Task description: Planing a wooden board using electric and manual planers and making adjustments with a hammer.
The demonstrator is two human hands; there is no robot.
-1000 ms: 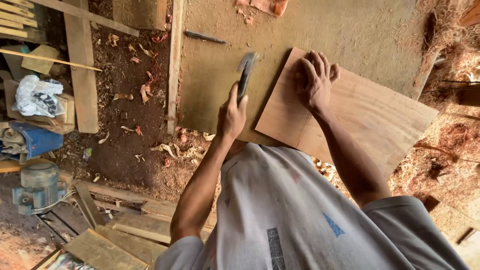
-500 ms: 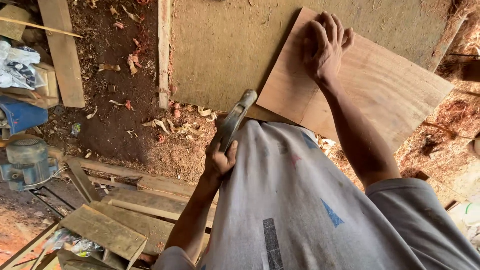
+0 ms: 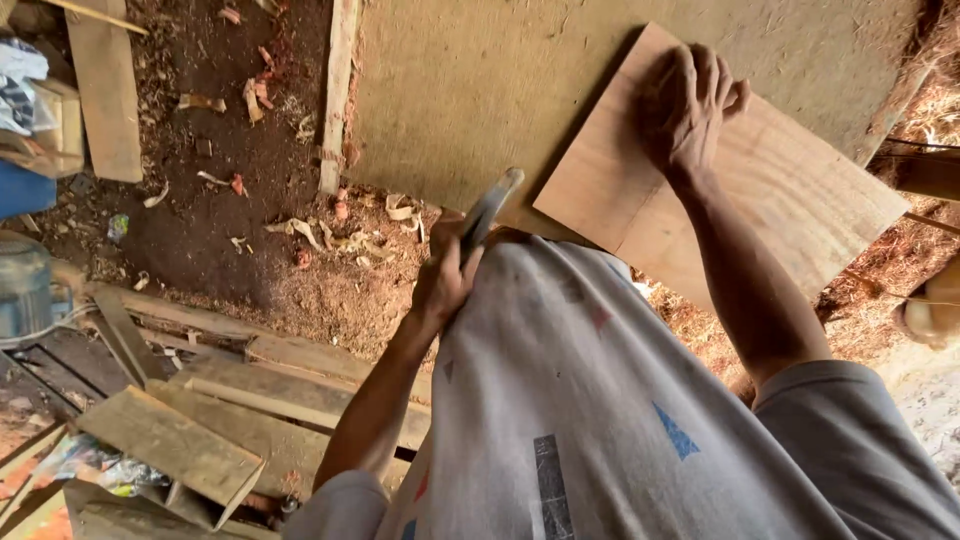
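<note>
Seen from above, over a grey shirt: right hand pressed flat, fingers a little spread, on a plywood panel near its far corner. Panel lying askew across the near right part of a large dusty board serving as desk, its near corner hanging past the desk's near edge above sawdust. Left hand drawn back close to the chest, fingers wrapped tight round the handle of a hammer, grey head pointing up toward the desk's near edge, clear of the panel and not touching it. Whether the hammer head touches the desk: cannot tell.

Along the desk's left edge, a pale wooden batten running away from the camera. Left of it, dark earth floor strewn with wood shavings and reddish chips. Further left, a plank lying flat on the floor. Down at lower left, a heap of rough offcuts stacked crosswise, with part of a blue-grey machine at the frame's edge. At far right, straw-like litter and a dark beam beyond the panel.
</note>
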